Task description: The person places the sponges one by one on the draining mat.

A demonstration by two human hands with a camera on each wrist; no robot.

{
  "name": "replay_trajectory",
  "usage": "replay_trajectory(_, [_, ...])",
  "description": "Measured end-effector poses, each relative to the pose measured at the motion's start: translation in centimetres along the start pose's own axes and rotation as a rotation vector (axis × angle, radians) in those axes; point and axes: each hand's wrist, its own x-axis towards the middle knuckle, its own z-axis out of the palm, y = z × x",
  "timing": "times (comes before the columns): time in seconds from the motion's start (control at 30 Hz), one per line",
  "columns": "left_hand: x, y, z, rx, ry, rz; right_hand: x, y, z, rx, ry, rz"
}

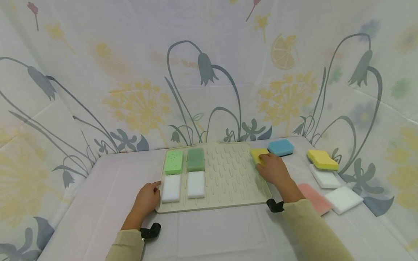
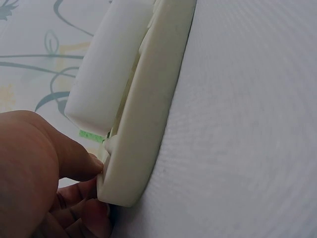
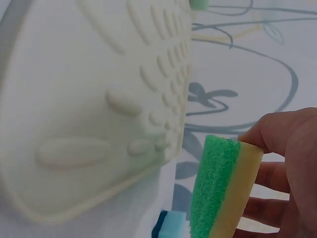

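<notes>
A yellow sponge (image 1: 258,155) with a green scouring side (image 3: 215,183) is held by my right hand (image 1: 273,169), above the right edge of the cream drying mat (image 1: 228,181). Thumb and fingers pinch it by its sides. At the mat's left edge, my left hand (image 1: 147,197) grips the rim, its thumb (image 2: 84,161) on top and its fingers curled by the corner. Two rows of sponges lie on the mat's left part: a light green sponge (image 1: 173,162) and a darker green one (image 1: 195,159) behind, two white sponges (image 1: 171,188) in front.
Right of the mat lie a blue sponge (image 1: 281,147), a yellow wavy-sided sponge (image 1: 322,160), a white sponge (image 1: 324,177), another white pad (image 1: 343,199) and a pink pad (image 1: 314,198), partly behind my right sleeve. A floral-patterned cloth (image 1: 209,101) hangs behind the table.
</notes>
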Motion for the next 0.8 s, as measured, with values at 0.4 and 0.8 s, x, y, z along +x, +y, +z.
replay_trajectory(0.4, [-0.1,0.0,0.1,-0.001,-0.004,-0.006,1.2,-2.1,1.6,0.019,-0.019,0.017])
replay_trajectory(0.8, [-0.2,0.0,-0.1,-0.005,-0.004,-0.007,2.0,-4.2,2.8,0.06,-0.022,0.024])
